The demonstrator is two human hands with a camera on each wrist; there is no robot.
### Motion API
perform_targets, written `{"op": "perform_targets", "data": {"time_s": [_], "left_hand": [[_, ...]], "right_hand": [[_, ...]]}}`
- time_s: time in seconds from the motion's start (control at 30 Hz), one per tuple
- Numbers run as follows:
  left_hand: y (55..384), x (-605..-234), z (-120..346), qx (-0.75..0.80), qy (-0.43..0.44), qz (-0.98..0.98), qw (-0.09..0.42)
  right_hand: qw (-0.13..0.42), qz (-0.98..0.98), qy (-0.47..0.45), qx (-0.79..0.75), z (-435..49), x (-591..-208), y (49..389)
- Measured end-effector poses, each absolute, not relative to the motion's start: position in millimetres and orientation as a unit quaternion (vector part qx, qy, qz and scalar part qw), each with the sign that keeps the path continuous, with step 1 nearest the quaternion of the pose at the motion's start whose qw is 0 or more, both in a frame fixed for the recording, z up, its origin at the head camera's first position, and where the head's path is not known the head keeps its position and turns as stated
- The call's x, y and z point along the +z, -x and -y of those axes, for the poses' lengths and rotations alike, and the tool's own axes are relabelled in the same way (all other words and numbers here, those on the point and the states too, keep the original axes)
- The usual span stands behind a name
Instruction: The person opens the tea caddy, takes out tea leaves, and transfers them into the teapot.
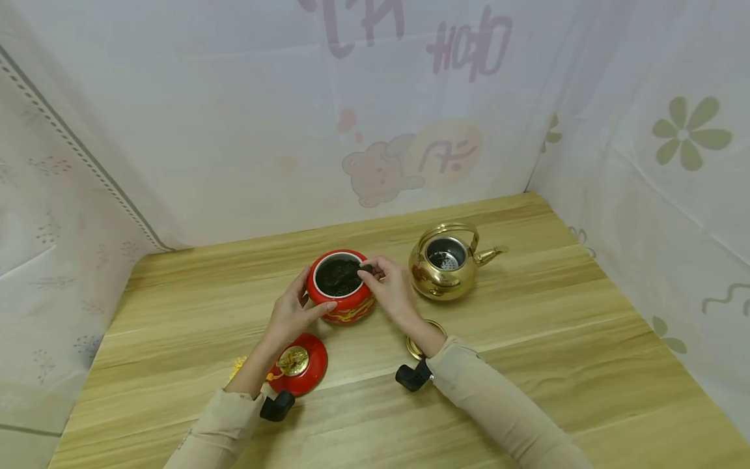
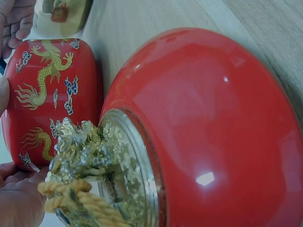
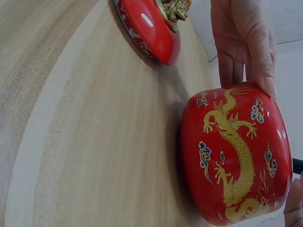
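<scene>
A red jar (image 1: 348, 314) with a white rim and golden dragons stands on the table, filled with dark tea leaves (image 1: 338, 276). My left hand (image 1: 291, 314) grips its left side, thumb on the near face and fingers around the back. At the right rim, my right hand (image 1: 389, 286) pinches a small black tool (image 1: 366, 268); a short black length of it shows in the right wrist view, the rest hidden. To the right, a golden teapot (image 1: 443, 280) stands uncovered, its perforated metal strainer (image 1: 450, 260) holding some dark leaves.
Near my left forearm lies the red jar lid (image 1: 316, 368) with a golden knob (image 2: 78, 156) and yellow cord. A round golden lid (image 1: 411, 345) is partly covered by my right wrist. Patterned cloth (image 1: 246, 130) hangs behind and beside the wooden table (image 1: 562, 339).
</scene>
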State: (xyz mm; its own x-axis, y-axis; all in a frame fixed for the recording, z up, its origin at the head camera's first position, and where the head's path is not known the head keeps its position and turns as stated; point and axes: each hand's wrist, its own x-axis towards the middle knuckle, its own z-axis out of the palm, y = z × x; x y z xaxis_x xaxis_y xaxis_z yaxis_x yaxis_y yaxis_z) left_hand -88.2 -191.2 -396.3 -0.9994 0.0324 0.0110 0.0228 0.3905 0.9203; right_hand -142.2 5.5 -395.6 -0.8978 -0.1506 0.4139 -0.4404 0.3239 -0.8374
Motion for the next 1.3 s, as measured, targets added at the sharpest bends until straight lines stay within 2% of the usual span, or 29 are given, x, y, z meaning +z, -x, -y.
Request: {"op": "perform_targets", "data": {"time_s": [0.37,0.53,0.97,1.3], "left_hand": [[89.3,-398.3,191.6,0.558,-0.011,-0.830,0.010],[89.5,-398.2,191.2,0.561,-0.011,-0.828,0.009],[89.5,-397.8,191.9,0.555,-0.012,-0.832,0.010],[90.2,-398.9,191.8,0.551,-0.008,-0.834,0.010]], "right_hand": [[0.093,0.826,-0.202,0.518,-2.4,-398.8,144.1],[0.094,0.825,-0.193,0.522,-1.3,-400.5,143.8],[0.066,0.800,-0.138,0.580,-4.2,-402.6,141.7],[0.019,0.760,-0.096,0.643,-7.7,-403.7,141.2]]}}
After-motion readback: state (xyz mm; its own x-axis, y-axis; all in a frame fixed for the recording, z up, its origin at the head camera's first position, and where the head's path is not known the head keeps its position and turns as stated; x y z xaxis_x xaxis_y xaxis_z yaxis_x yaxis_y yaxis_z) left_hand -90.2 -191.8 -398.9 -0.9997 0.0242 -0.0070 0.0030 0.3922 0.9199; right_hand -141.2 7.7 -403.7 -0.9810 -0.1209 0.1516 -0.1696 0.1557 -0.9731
